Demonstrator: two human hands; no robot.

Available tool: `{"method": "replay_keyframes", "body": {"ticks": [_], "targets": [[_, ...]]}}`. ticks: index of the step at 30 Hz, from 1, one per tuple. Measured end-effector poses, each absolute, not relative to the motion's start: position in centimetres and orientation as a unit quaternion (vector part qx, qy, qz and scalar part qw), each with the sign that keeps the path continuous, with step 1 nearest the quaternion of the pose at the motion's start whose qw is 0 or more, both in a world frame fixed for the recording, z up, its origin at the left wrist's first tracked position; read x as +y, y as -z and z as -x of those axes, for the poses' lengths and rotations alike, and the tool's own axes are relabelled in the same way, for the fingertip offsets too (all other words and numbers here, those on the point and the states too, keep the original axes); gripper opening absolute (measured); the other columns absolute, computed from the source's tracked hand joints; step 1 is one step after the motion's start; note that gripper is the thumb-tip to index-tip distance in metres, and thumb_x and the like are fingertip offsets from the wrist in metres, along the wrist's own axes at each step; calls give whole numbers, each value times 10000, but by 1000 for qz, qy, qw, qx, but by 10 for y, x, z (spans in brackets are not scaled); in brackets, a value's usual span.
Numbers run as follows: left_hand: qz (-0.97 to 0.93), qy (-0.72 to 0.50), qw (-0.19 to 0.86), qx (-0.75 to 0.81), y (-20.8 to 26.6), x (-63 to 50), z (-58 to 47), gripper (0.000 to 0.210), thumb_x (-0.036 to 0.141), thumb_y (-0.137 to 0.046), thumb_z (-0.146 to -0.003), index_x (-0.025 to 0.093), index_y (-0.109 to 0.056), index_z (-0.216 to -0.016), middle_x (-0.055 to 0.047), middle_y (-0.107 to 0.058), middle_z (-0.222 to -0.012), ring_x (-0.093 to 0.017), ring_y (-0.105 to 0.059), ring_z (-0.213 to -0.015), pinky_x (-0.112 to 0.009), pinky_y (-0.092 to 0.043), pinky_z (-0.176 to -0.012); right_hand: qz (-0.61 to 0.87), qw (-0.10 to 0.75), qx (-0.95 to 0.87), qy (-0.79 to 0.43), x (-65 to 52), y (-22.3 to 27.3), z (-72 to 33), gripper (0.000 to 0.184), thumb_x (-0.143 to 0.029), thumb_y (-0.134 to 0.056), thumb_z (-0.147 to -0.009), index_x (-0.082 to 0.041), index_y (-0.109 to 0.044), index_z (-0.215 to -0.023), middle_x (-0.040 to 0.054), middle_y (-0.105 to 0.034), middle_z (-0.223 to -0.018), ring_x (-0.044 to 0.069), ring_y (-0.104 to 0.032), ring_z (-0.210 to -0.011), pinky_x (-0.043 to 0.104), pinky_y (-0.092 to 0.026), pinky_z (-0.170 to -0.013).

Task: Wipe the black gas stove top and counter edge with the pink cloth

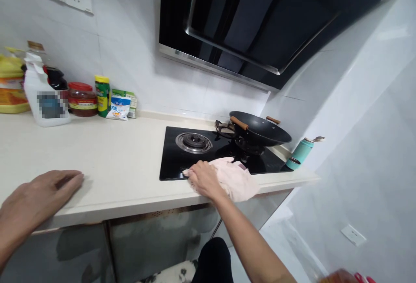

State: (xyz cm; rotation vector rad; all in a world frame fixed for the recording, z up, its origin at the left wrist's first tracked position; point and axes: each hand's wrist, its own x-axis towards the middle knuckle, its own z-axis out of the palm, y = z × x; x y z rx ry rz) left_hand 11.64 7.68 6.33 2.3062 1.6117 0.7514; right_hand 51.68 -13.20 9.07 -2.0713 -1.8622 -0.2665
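**Cloth in hand, front edge of the hob**

Hob: black glass, one, set in the pale worktop.

Cloth: pale pink, one; lies over the hob's front edge and spreads onto the worktop in front of it.

Progress, as judged: wiping appears under way along the hob's front; how much glass has been covered cannot be told. The burner on the hob's left is exposed. The wok stands over the hob's right part, so the glass beneath it is probably left to do.

Right hand: at the hob's front edge, palm down, fingers curled round the cloth's left end; forearm slanting in from front right.

Left hand: well left of the hob, at the worktop, contact unclear; palm down, loosely extended, holding nothing.
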Motion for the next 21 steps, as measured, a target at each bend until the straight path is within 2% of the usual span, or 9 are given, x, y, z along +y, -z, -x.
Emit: {"method": "replay_keyframes", "body": {"ticks": [4,6,9,12,15,17,19,21], "targets": [[-784,-220,107,570,-75,64,-122,640,646,-412,-879,173,-723,-1179,-140,-695,-1296,-353,-648,-1114,-489,-478,-991,671,209,-710,35,-99,-98,-456,298,-426,-437,-1026,-242,-653,-932,34,-615,-992,211,-479,-937,363,-329,-848],[-786,-224,102,567,-77,60,-123,627,635,-405,-886,177,-722,-1172,-142,-702,-1284,-352,-654,-1116,-484,-485,-986,631,255,-732,-9,-82,-96,-427,285,-426,-460,-1016,-246,-641,-888,18,-625,-961,198,-491,-930,351,-340,-852],[-789,-233,95,561,-75,59,-122,607,608,-400,-894,167,-725,-1157,-153,-702,-1283,-351,-661,-1132,-467,-488,-997,551,386,-733,-102,-55,-89,-389,270,-424,-494,-992,-250,-624,-832,-9,-647,-899,171,-545,-897,304,-380,-823],[-791,-245,92,554,-74,59,-120,576,585,-410,-899,171,-728,-1143,-153,-704,-1285,-348,-663,-1150,-446,-488,-1009,475,520,-678,-210,-30,-89,-374,331,-523,-513,-964,-246,-621,-817,-19,-671,-827,169,-603,-839,274,-430,-750],[-787,-251,96,555,-77,55,-120,540,570,-410,-901,198,-732,-1124,-139,-715,-1274,-345,-665,-1157,-436,-499,-999,429,597,-621,-273,-20,-104,-397,403,-623,-549,-910,-233,-623,-842,-4,-684,-814,178,-626,-796,278,-462,-707],[-785,-253,99,557,-81,49,-121,523,554,-402,-911,206,-731,-1122,-133,-716,-1273,-340,-666,-1157,-427,-499,-994,435,626,-590,-266,-26,-115,-433,423,-638,-563,-886,-220,-617,-855,9,-678,-827,172,-617,-765,279,-471,-699],[-785,-254,98,556,-85,42,-123,518,543,-394,-925,202,-726,-1129,-135,-713,-1278,-338,-664,-1159,-422,-494,-989,497,620,-566,-219,-41,-122,-478,418,-613,-514,-906,-208,-607,-868,11,-654,-837,158,-593,-756,276,-473,-709],[-785,-257,96,555,-89,36,-124,518,538,-390,-936,192,-722,-1131,-138,-709,-1281,-339,-662,-1156,-421,-491,-978,601,530,-577,-157,-62,-122,-524,414,-566,-414,-943,-207,-603,-862,4,-630,-835,155,-575,-789,278,-477,-745]]}}
